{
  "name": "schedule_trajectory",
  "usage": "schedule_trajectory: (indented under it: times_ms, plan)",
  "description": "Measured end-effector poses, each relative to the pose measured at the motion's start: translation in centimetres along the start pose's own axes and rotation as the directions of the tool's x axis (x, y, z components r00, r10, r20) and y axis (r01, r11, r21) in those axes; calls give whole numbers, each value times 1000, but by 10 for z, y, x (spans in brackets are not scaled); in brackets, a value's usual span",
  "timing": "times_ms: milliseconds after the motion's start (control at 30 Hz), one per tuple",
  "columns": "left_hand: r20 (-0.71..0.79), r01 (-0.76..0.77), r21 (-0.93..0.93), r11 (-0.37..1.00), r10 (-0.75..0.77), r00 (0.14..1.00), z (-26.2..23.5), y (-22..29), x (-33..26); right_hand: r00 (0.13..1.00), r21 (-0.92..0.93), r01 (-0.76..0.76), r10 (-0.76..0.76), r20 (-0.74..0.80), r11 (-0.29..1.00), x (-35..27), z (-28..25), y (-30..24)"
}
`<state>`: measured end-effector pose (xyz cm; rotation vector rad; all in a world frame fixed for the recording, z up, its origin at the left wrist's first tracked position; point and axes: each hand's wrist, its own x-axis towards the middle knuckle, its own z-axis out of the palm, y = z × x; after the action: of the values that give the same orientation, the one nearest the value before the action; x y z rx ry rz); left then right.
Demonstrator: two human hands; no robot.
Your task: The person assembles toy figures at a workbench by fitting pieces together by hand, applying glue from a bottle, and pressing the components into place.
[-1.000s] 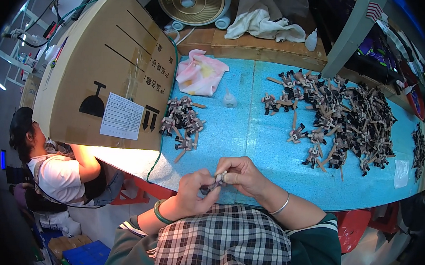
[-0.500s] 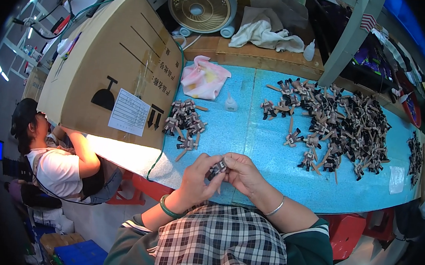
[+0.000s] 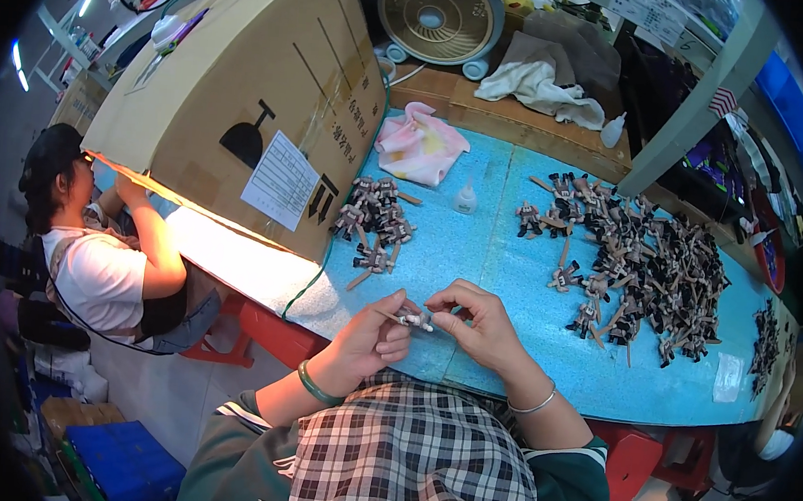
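Observation:
Just past the table's front edge, my left hand [image 3: 372,340] grips a small toy figure [image 3: 415,321] in grey, black and white, and a thin tan piece sticks out from it between the fingers. My right hand [image 3: 480,329] pinches at the figure's other end with thumb and forefinger; the exact contact is partly hidden. Similar figures with tan flat pieces lie in a small heap [image 3: 373,216] by the box and in a large heap [image 3: 652,268] on the right. A small white dropper bottle [image 3: 465,199] stands beyond my hands, near a crumpled pink cloth [image 3: 422,145].
A large cardboard box [image 3: 209,79] stands at left, with a co-worker [image 3: 107,263] beside it. Behind the blue tabletop [image 3: 506,351] are a fan [image 3: 436,18], white rags [image 3: 543,85] and another dropper bottle [image 3: 613,131]. A grey post [image 3: 700,104] rises at right.
My right fingers have shifted on the figure, which now shows its white part and the tan piece. The whole view has swung, moving the table's contents within the picture.

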<state>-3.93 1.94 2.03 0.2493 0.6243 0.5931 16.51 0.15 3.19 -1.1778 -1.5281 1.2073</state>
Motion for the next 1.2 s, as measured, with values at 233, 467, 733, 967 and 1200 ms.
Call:
schedule_trajectory:
  times_ms: [233,467,733,967,1200]
  plan:
    - [-99,105,-42,994,-109,989,2,-2,0,986,84,-61,47,160,995,5,-3,3]
    - [-127,73,94,993,-61,990,4,-9,5,976,46,35,-44,215,998,6,-8,18]
    - [144,-447,632,633,471,870,32,-6,-2,994,689,-65,107,-19,722,0,-1,26]
    - [614,-562,779,-279,522,592,21,-5,7,964,770,-265,142,225,580,-4,-8,28]
    - [683,-556,725,-406,534,499,18,-4,9,976,846,-214,74,204,489,-4,-3,31]
